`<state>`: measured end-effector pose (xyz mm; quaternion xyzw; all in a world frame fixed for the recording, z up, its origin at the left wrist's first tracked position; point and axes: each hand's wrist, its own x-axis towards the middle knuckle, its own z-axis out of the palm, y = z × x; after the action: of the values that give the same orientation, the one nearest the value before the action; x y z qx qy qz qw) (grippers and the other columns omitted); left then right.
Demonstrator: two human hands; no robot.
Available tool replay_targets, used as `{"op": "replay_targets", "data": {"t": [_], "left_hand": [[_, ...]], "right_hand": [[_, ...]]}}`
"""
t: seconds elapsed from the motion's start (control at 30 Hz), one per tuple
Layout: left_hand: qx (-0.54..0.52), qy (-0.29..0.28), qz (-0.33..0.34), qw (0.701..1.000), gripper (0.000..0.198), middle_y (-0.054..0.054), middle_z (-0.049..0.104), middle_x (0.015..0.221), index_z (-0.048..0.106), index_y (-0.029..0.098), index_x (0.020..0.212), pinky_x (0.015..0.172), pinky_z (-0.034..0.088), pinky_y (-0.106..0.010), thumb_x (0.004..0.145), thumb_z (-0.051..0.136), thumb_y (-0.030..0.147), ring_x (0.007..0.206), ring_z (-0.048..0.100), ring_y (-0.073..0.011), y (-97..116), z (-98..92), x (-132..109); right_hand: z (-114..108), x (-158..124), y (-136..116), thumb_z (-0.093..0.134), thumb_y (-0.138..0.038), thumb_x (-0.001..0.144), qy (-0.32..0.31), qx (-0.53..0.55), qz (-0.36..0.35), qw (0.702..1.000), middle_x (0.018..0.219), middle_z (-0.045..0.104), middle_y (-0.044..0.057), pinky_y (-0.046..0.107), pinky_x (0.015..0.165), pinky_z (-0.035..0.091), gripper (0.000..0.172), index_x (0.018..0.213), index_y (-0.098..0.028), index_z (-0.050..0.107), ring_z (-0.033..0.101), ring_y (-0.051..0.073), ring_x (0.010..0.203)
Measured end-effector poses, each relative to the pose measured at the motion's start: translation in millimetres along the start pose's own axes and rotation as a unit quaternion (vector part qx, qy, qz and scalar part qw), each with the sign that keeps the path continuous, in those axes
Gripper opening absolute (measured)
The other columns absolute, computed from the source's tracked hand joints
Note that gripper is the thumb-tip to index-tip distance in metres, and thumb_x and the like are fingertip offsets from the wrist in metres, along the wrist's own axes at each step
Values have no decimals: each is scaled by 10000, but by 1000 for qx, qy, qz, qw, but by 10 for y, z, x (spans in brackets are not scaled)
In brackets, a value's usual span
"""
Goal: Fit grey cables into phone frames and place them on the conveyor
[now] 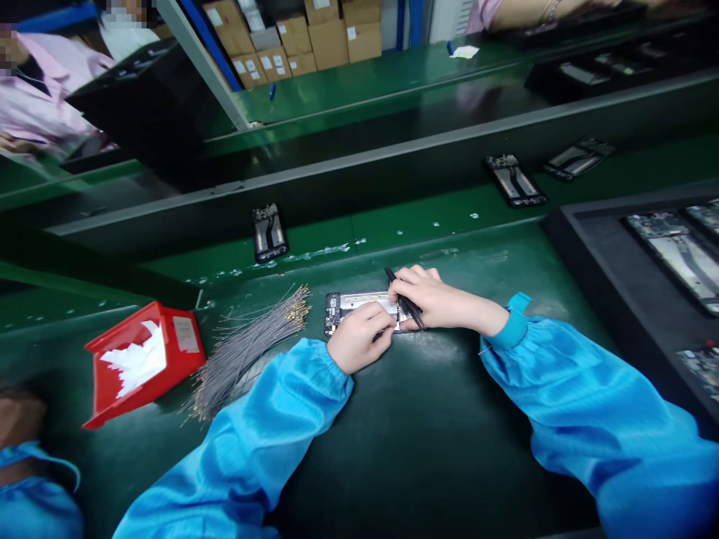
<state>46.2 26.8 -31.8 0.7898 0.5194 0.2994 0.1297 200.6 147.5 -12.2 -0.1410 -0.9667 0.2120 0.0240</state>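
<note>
An opened phone (355, 302) lies lengthwise on the green bench mat, its circuit board to the left and a pale metal middle showing. My left hand (362, 337) rests over its lower edge, fingers curled and closed; what they pinch is hidden. Around a pair of black tweezers (405, 296), my right hand (432, 299) is closed at the phone's right end, with its fingertips close to my left fingers. Left of the phone lies a bundle of thin grey cables (252, 348) with gold-coloured ends.
A red bin (188, 363) with white paper pieces stands left. Behind are more opened phones, one on the left (270, 233), two on the right (515, 182). A black tray (595, 247) of phones borders the right. A co-worker's blue sleeve (39, 494) is at lower left.
</note>
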Motion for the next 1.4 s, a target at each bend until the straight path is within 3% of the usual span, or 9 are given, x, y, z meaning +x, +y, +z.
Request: {"op": "replay_targets", "data": {"t": [0.37, 0.7, 0.9, 1.03, 1.2, 1.3, 1.4], "left_hand": [[-3, -18, -25, 1000, 125, -17, 485, 713, 519, 157, 698, 619, 430, -224, 766, 426, 109, 631, 476, -111, 50, -29, 73], [-34, -43, 16, 998, 130, -25, 520, 702, 526, 157, 702, 637, 423, -232, 769, 424, 111, 674, 480, -126, 7, -72, 58], [-39, -21, 18, 999, 120, -30, 525, 714, 543, 155, 746, 650, 432, -243, 775, 433, 117, 684, 487, -128, 10, -63, 28], [-43, 43, 18, 998, 105, -40, 529, 752, 551, 153, 799, 674, 443, -260, 791, 448, 134, 730, 499, -136, 15, -65, -9], [-2, 87, 14, 996, 116, -47, 535, 777, 561, 155, 821, 691, 443, -276, 807, 448, 135, 748, 494, -142, 28, -81, -22], [8, 75, 14, 997, 129, -48, 536, 785, 565, 158, 850, 686, 440, -273, 813, 444, 139, 748, 492, -141, 25, -76, -35], [11, 60, 8, 998, 141, -49, 542, 791, 567, 162, 864, 690, 436, -273, 816, 437, 136, 750, 493, -141, 9, -62, -54]], "right_hand": [[-82, 53, -144, 589, -380, 721, -13, -101, -7, 995, 994, 477, 91, 304, 631, 243, 283, 901, -197, 471, 402, 250, 906], [-115, 86, -273, 578, -268, 678, -47, -73, 58, 995, 1019, 458, 98, 296, 626, 236, 261, 896, -200, 451, 398, 255, 908], [-148, 90, -260, 581, -261, 694, -54, -59, 64, 995, 1005, 459, 92, 311, 655, 264, 255, 900, -199, 444, 402, 249, 906], [-126, 49, -179, 577, -416, 722, -37, 1, 6, 999, 990, 472, 78, 320, 706, 291, 330, 932, -202, 439, 400, 241, 917], [-86, 90, -30, 622, -403, 662, 10, -67, -42, 997, 982, 484, 84, 334, 738, 280, 374, 938, -196, 477, 406, 246, 905], [-164, 208, 226, 583, -353, 683, 61, -127, -9, 990, 977, 495, 92, 341, 739, 272, 307, 926, -191, 487, 414, 255, 912], [-346, 314, 672, 505, -290, 750, 146, -194, 90, 966, 1069, 490, 118, 369, 756, 269, 238, 966, -192, 488, 395, 286, 1003]]}}
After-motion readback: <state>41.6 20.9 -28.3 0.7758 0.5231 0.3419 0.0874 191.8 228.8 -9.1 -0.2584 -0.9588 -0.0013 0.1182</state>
